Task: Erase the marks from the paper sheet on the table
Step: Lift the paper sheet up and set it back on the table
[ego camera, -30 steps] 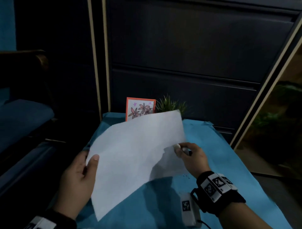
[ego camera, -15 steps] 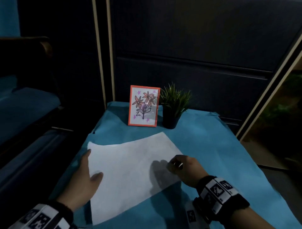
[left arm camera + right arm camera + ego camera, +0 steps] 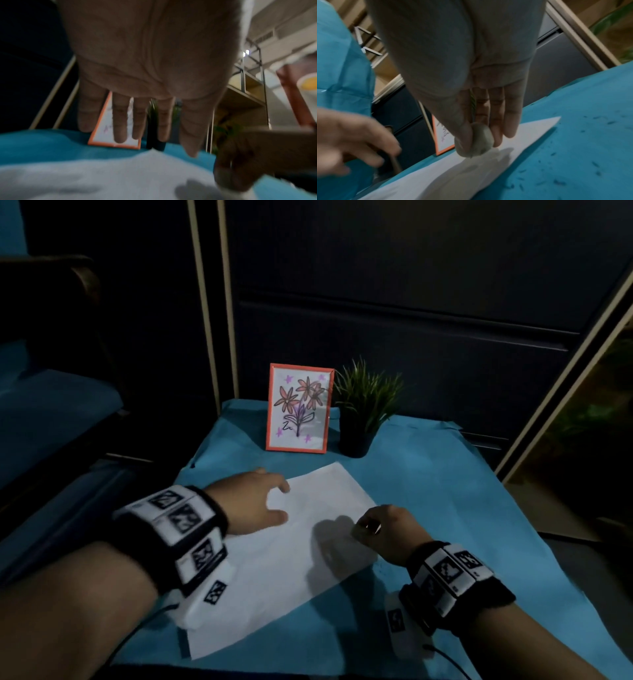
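A white paper sheet [image 3: 294, 563] lies flat and askew on the blue-covered table [image 3: 445, 508]; I make out no clear marks on it in this dim light. My left hand [image 3: 274, 501] reaches over the sheet's far left corner with straight, spread fingers [image 3: 120, 121]; whether it presses the paper I cannot tell. At the sheet's right edge my right hand [image 3: 373, 529] pinches a small rounded grey eraser [image 3: 477, 140] between thumb and fingers. The eraser hangs just above the paper [image 3: 488, 169] and casts a shadow on it.
A flower drawing in an orange frame [image 3: 298, 409] and a small potted plant [image 3: 363, 412] stand at the table's back. Dark eraser crumbs [image 3: 573, 162] dot the cloth right of the sheet. A dark cabinet rises behind; a blue-seated chair [image 3: 51, 405] stands left.
A second ago both hands held the sheet up in the air; it now lies flat. My left hand has let go and slid forward to the far left corner. The right hand has stayed at the right edge.
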Demonstrator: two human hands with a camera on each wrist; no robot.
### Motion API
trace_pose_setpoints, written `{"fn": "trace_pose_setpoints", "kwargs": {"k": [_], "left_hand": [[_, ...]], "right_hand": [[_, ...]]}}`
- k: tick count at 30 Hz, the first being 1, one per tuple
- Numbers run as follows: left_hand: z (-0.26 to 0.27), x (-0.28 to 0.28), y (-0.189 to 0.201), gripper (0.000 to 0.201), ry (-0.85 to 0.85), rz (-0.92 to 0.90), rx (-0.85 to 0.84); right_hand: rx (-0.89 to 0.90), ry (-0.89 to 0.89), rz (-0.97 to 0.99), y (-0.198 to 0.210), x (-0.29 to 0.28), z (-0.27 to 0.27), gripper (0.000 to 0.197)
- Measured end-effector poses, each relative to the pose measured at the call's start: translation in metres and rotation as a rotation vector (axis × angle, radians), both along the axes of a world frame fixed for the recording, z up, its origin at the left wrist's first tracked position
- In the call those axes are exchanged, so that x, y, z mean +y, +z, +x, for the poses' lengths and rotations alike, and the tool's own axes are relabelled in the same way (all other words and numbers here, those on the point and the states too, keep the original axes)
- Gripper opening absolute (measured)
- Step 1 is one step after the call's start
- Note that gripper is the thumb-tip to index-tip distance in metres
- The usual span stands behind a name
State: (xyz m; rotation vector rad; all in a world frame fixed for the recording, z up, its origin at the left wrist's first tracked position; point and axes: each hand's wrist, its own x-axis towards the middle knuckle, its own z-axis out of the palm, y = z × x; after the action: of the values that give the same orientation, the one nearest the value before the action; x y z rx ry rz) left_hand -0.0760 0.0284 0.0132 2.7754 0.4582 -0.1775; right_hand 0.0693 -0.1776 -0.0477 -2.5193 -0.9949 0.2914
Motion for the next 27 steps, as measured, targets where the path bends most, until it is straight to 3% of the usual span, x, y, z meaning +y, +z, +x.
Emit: {"fn": "trace_pose_setpoints", "kwargs": {"k": [5,8,12,15,18,23,25,27], "left_hand": [[0.038,-0.026,-0.037,0.064,-0.194,-0.032,0.222],[0.046,-0.039,-0.051,0.079,-0.218,0.012,0.303],[0.049,-0.044,-0.06,0.086,-0.201,0.014,0.31],[0.049,-0.044,-0.062,0.086,-0.199,0.017,0.314],[0.049,-0.044,-0.062,0.088,-0.195,0.022,0.314],[0.048,-0.041,-0.064,0.088,-0.196,0.015,0.312],[0.05,-0.042,-0.065,0.088,-0.199,0.021,0.324],[0.051,-0.043,-0.065,0.088,-0.194,0.025,0.331]], "right_hand": [[0.024,-0.071,-0.029,0.001,-0.01,0.009,0.021],[0.079,0.008,-0.036,-0.004,-0.012,0.003,0.021],[0.057,0.134,-0.126,-0.009,-0.007,-0.007,0.015],[0.074,-0.017,-0.108,-0.01,-0.014,0.009,0.024],[0.013,-0.113,-0.078,-0.009,-0.022,0.024,0.013],[0.093,0.103,-0.095,-0.013,-0.015,0.0,0.014],[0.093,0.084,-0.111,-0.011,-0.017,0.002,0.005],[0.071,-0.007,-0.11,-0.011,-0.024,0.014,0.032]]}}
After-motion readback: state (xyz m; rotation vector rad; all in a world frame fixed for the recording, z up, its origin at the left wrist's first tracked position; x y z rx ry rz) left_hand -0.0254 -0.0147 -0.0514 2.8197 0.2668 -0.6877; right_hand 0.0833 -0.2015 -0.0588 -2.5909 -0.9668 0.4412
